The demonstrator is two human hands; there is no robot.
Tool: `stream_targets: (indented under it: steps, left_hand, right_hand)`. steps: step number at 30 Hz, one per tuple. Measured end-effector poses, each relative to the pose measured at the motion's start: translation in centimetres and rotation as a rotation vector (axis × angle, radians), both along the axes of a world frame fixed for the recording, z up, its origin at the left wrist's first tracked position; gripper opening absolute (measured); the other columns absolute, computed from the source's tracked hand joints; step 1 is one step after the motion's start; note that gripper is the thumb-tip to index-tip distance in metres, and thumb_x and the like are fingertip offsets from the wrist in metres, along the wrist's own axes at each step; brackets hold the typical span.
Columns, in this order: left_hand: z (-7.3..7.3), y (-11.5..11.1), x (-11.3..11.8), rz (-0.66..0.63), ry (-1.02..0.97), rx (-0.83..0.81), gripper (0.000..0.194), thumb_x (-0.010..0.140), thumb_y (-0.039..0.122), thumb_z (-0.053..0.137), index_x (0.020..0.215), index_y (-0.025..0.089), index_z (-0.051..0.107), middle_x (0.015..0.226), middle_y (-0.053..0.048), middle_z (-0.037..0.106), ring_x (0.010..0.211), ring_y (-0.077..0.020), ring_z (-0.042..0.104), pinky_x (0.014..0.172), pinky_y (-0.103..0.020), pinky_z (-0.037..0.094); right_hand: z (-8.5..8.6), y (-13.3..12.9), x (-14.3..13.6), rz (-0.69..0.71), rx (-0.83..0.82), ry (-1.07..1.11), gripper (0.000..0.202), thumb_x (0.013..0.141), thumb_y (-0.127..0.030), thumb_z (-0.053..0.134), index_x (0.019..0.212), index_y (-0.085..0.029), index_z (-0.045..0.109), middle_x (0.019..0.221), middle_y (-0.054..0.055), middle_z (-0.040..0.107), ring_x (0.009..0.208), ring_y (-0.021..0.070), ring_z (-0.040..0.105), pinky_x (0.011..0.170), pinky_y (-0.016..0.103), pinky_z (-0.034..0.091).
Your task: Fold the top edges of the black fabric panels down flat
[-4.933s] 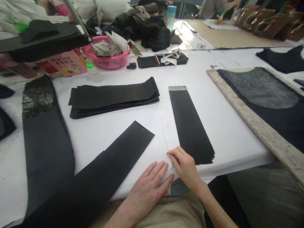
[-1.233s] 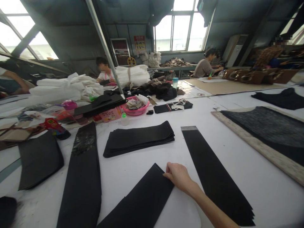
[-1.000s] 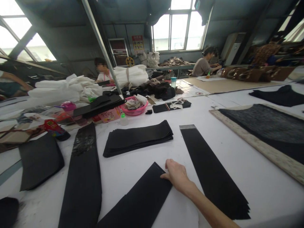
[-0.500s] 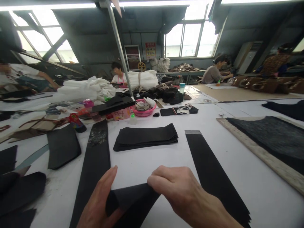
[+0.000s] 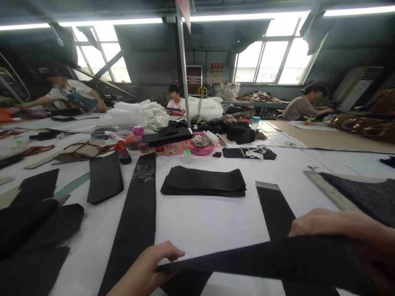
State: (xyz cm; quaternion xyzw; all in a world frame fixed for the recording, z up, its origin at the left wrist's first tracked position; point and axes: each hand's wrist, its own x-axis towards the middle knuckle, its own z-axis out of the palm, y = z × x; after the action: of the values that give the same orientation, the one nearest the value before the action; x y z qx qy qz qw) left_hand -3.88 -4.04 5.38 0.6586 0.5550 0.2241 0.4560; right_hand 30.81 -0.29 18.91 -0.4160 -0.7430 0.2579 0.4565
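Note:
A black strip of material stretches between my hands, low in the view. At its left end, my left hand pinches it between thumb and fingers. My right hand grips the other end, partly hidden behind the strip. Under that end, a pile of long black strips with a grey top edge lies slanting on the table. Beyond my hands sits a neat stack of black rectangular pieces. Left of it runs a long black strip with a shiny patch near its far end.
Black cut pieces lie at the left of the white table. A pink basket, a small green-capped bottle and a dark bottle stand farther back. A dark panel on a board lies right. Several co-workers sit beyond.
My right hand has moved far right with its end of the black strip, which now spans the gap between my hands. My left hand has closed on the other end. The view has shifted.

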Motion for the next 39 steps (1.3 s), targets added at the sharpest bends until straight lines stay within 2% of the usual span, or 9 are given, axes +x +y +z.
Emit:
stream_targets:
  steps: [6,12,20,23,26,29,32,36,39]
  left_hand:
    - [-2.5,0.4,-1.3,0.099,-0.142,-0.135,0.017,0.08,0.031,0.063,0.084,0.017,0.072,0.084,-0.002,0.071,0.081,-0.0205,0.063,0.072,-0.025,0.048]
    - [-1.1,4.4,-5.6,0.442,-0.327,-0.094,0.042,0.074,0.039,0.074,0.109,0.018,0.063,0.099,-0.005,0.072,0.09,-0.0239,0.067,0.078,-0.031,0.054]
    - [2.3,17.9,-7.6,0.722,-0.406,0.319,0.061,0.064,0.031,0.08,0.118,0.016,0.056,0.107,-0.009,0.068,0.09,-0.0231,0.068,0.078,-0.034,0.056]
    - [1.5,23.1,-7.5,0.787,-0.364,0.345,0.061,0.065,0.021,0.077,0.121,0.014,0.053,0.099,-0.01,0.068,0.091,-0.0254,0.067,0.079,-0.038,0.055]
    - [-0.7,25.4,-7.2,0.883,-0.295,0.379,0.062,0.054,0.008,0.079,0.112,0.014,0.057,0.103,-0.011,0.066,0.11,-0.0305,0.059,0.091,-0.04,0.049]
    - [-2.9,24.3,-7.0,0.95,-0.276,0.402,0.057,0.053,0.01,0.081,0.105,0.017,0.059,0.11,-0.009,0.062,0.121,-0.0292,0.051,0.099,-0.038,0.042]
    - [-3.7,21.0,-6.3,0.939,-0.332,0.36,0.038,0.062,0.028,0.081,0.091,0.017,0.058,0.094,-0.007,0.064,0.103,-0.0245,0.06,0.094,-0.037,0.045]
    - [-2.6,15.1,-3.0,0.748,-0.49,0.215,0.038,0.078,0.051,0.066,0.076,0.015,0.056,0.07,-0.005,0.064,0.07,-0.018,0.063,0.074,-0.035,0.053]
    - [-1.9,10.9,0.5,0.633,-0.586,0.165,0.037,0.083,0.05,0.062,0.072,0.015,0.056,0.068,-0.005,0.064,0.065,-0.0154,0.061,0.066,-0.029,0.052]
  right_hand:
    - [-2.1,3.0,1.3,-0.173,0.02,-0.039,0.015,0.079,-0.045,0.068,0.089,-0.035,0.072,0.08,0.002,0.071,0.068,0.0227,0.068,0.052,0.027,0.058]
    - [-5.0,9.4,1.0,-0.119,-0.283,0.024,0.028,0.079,-0.052,0.066,0.088,-0.025,0.069,0.078,0.002,0.07,0.071,0.0198,0.066,0.06,0.026,0.056]
    - [-11.6,20.0,-1.0,-0.317,-0.278,-0.02,0.038,0.076,-0.056,0.063,0.091,-0.021,0.06,0.073,0.003,0.072,0.068,0.0206,0.067,0.06,0.03,0.053]
    - [-14.1,24.0,-2.0,-0.452,-0.243,-0.206,0.042,0.078,-0.052,0.059,0.103,-0.018,0.058,0.071,0.005,0.07,0.07,0.0237,0.067,0.062,0.033,0.051]
    - [-16.1,25.9,-2.7,-0.542,-0.23,-0.334,0.043,0.073,-0.043,0.065,0.107,-0.016,0.059,0.077,0.008,0.069,0.076,0.0276,0.065,0.065,0.037,0.047]
    - [-17.0,25.4,-2.3,-0.602,-0.201,-0.427,0.046,0.077,-0.04,0.06,0.116,-0.018,0.057,0.102,0.013,0.067,0.082,0.0272,0.064,0.067,0.037,0.045]
    - [-16.5,23.5,-1.6,-0.585,-0.163,-0.417,0.038,0.08,-0.047,0.056,0.106,-0.019,0.061,0.102,0.012,0.066,0.076,0.0243,0.064,0.065,0.036,0.044]
    - [-14.3,19.8,-3.8,-0.275,-0.311,-0.153,0.038,0.078,-0.057,0.059,0.08,-0.02,0.061,0.066,0.004,0.064,0.061,0.0207,0.063,0.056,0.03,0.044]
    - [-12.7,16.1,-7.8,-0.022,-0.391,-0.007,0.032,0.079,-0.052,0.063,0.076,-0.02,0.06,0.064,0.001,0.063,0.058,0.0156,0.06,0.052,0.025,0.043]
